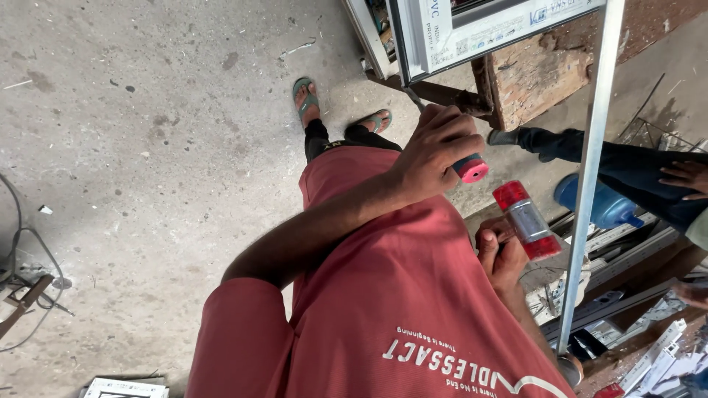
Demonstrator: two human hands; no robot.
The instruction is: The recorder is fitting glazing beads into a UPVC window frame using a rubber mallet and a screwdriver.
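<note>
Grip, left hand (435, 151): closed in a full fist round the tool handle (470, 168), only its pink-red end cap showing. The dark shank runs from the fist up to the lower corner of the white frame profile (479, 29).

Grip, right hand (501, 254): closed on the shaft of the mallet (526, 220). The mallet has red faces and a silver barrel. Its head sits below and just right of the end cap, apart from it, well below the frame.

Notes on the strike, largest concern first:
- Frame: it rests on a rusty support with a wooden block (531, 74) just beside its corner. I judge it could shift under a blow, so light taps are best.
- Mallet: bring one red face square onto the cap, in line with the shank. An angled hit would likely skid toward my knuckles.
- Handle: fingers wrap close to the cap, so sliding the fist toward the frame would give more margin.
- Tip: hidden at the frame edge, so I cannot tell how it is seated.

Nearby: a metal strip (590, 169) stands right of the frame, with another person's hand (686, 177) beyond it.
</note>
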